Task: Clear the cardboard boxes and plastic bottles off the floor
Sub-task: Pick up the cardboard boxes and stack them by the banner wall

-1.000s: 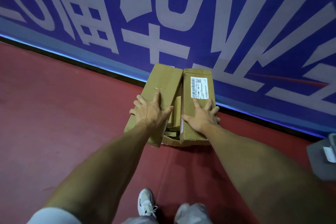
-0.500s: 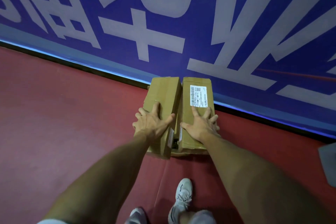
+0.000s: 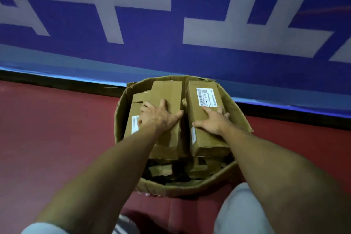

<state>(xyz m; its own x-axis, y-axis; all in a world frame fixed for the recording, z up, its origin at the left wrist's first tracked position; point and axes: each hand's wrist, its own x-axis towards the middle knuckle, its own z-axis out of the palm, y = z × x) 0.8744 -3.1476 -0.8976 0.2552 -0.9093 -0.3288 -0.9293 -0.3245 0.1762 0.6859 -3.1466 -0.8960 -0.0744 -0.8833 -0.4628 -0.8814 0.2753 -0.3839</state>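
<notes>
- Fingers [image 3: 163, 101] of the left hand [image 3: 159, 118] are spread wide and lie flat on top of the left box [image 3: 171, 91], with the thumb pointing to 3 o'clock.
- Fingers [image 3: 207, 109] of the right hand [image 3: 212, 123] are also spread and press flat on the right box [image 3: 193, 112], with the thumb pointing to 9 o'clock. Neither hand curls round anything.
- Both long brown boxes lie side by side, lengthwise from 6 to 12 o'clock, on top of the fill in a big round-sided carton [image 3: 238, 118].
- The right box carries a white label [image 3: 206, 97] near its 12 o'clock end.
- A third box [image 3: 133, 108] sits lower at the 9 o'clock side, just beside the left box, and is partly hidden by the left hand.
- Cardboard scraps [image 3: 161, 171] fill the carton's 6 o'clock part below the box ends.
- The carton stands on the red floor [image 3: 47, 138], with its 12 o'clock rim close to a blue banner [image 3: 133, 57] with large white characters.
- A knee in pale trousers [image 3: 239, 213] shows at 5 o'clock of the carton.
</notes>
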